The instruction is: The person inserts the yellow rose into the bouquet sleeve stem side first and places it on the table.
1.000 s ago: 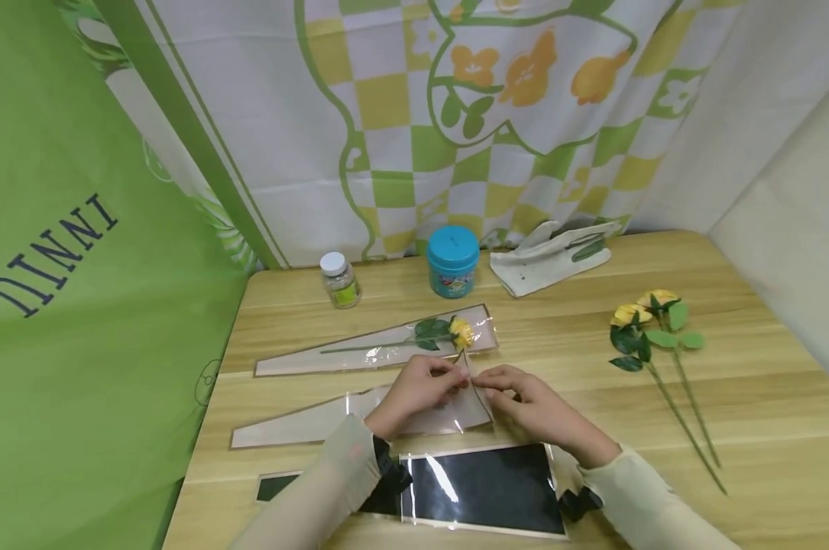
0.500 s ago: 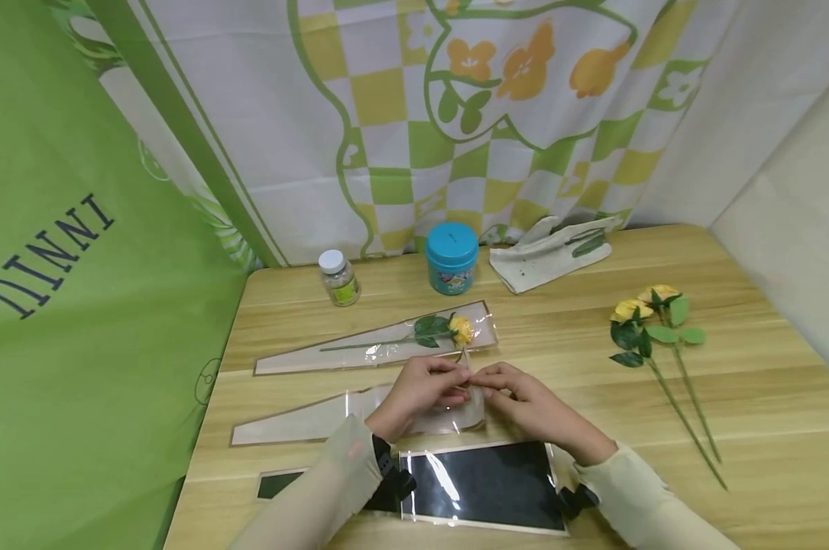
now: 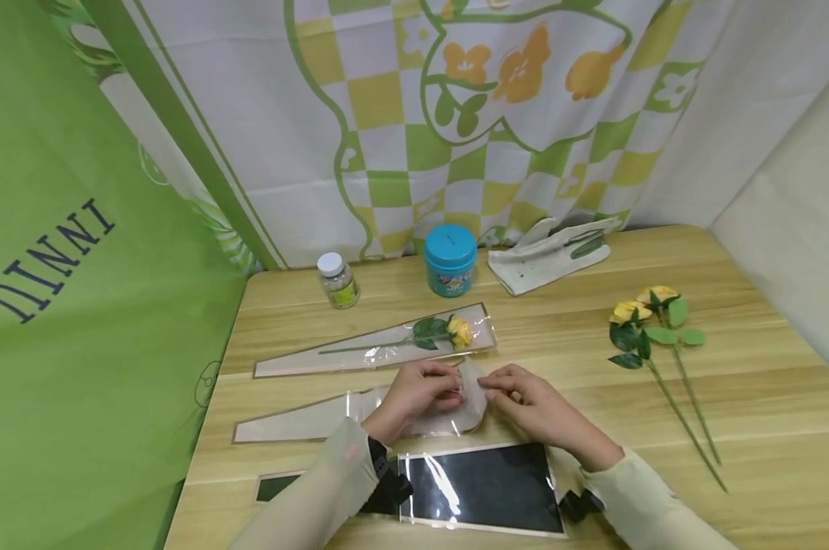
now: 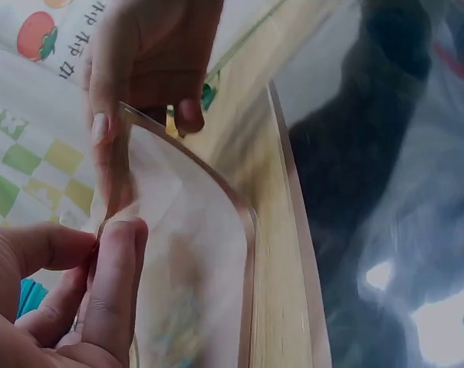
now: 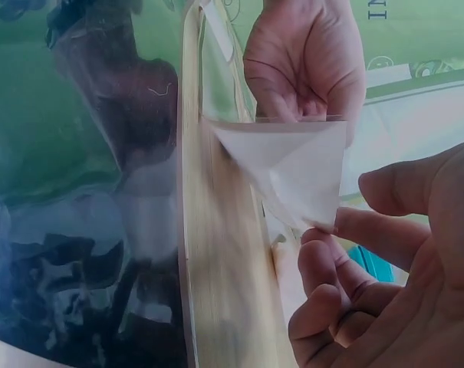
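Note:
A pale, tapered flower sleeve with a brown border lies in front of me, its wide mouth lifted at the right. With thumb and index finger my left hand pinches the edge of that mouth. At the lifted corner, my right hand touches the film with its fingertips; in the right wrist view its thumb stands apart from the film. Behind lies a second pale sleeve with a yellow rose on or in it; I cannot tell which. Nearest me is a black sleeve, partly under my left forearm.
Two yellow roses with long stems lie at the right of the wooden table. Along the back stand a small white-lidded jar and a blue tub, with white gloves beside them. A patterned curtain hangs behind.
The sleeve's mouth has bent and lifted into a curved flap between my hands. My left fingers have shifted slightly left, and the gap between both hands has widened a little.

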`<state>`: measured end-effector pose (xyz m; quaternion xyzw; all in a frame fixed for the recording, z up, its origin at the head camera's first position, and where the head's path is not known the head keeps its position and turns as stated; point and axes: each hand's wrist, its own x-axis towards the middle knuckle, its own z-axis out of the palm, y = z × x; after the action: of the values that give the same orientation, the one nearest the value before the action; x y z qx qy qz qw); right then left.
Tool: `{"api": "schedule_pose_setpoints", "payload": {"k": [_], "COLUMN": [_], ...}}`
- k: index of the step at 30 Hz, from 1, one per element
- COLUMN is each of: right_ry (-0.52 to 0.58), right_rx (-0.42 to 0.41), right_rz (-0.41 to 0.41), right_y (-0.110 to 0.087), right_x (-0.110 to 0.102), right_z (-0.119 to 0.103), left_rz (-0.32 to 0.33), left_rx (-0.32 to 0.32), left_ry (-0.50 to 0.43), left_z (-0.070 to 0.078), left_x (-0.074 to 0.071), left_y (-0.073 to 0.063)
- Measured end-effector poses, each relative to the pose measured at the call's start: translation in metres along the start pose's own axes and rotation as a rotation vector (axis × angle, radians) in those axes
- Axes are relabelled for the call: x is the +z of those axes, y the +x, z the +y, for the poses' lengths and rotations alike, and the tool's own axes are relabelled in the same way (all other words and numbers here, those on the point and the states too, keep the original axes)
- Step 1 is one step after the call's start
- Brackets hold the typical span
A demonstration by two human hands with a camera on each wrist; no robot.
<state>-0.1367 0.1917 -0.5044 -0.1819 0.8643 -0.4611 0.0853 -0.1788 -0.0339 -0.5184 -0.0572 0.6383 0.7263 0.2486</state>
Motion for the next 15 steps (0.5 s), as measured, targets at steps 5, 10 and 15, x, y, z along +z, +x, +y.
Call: {"api": "schedule_pose_setpoints", "payload": {"k": [5,10,15], "right_ry": [-0.009,-0.017,0.015], "right_rx": [-0.008,-0.011,-0.050], "right_rz": [0.006,0.014,-0.042], "right_y": [0.0016,-0.0006,-0.0008], "right_x": [0.0004,-0.0013,-0.0013], "right_z": [0.0002,0.0006,-0.0009], "left_rz": [0.033,0.038,-0.013], "left_rx": [-0.010,-0.046,-0.083], "left_ry": [-0.028,-0.076,-0.112], "left_z": [0.0025,0.0003,-0.0035], "left_x": [-0.0003,-0.0003,0.0020], "left_y": [0.0022,0.0056,0.0052]}}
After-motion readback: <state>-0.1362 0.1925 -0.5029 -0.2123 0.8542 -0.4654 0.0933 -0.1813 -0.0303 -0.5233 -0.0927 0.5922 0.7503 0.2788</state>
